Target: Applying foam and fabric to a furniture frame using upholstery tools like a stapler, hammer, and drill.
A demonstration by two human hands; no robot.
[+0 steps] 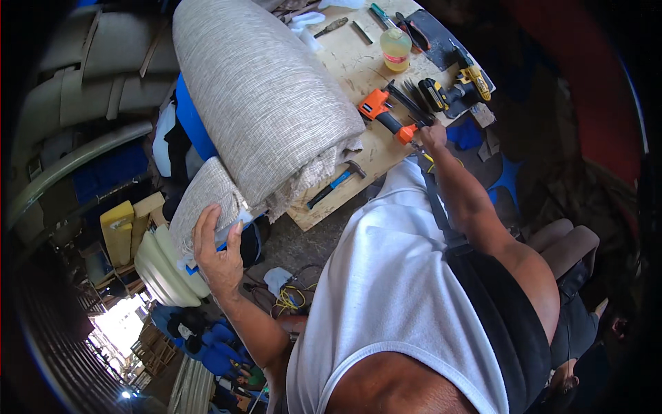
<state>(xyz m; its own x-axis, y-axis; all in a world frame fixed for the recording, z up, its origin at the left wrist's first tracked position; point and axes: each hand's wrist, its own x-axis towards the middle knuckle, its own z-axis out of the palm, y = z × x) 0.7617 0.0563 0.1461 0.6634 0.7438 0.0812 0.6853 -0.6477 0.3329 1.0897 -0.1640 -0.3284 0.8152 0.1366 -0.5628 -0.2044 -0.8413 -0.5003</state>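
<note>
My left hand [219,261] spreads its fingers near a fat, round bundle of bumpy cloth [269,83]. My right hand [433,138] is at the hard orange staple gun [374,103] on the flat wooden table [378,150]; I can't tell if it grips.

Staple gun [376,105] between hammer [331,189] and drill [460,91] on table [383,153]

Upholstery [262,90]: coarse woven cloth; stapler [374,104]: plastic; tabletop [350,61]: matt wood.

A white sleeveless top [372,290] was worn; along its right side lay a wide black strap [500,314], apparently of fabric.
</note>
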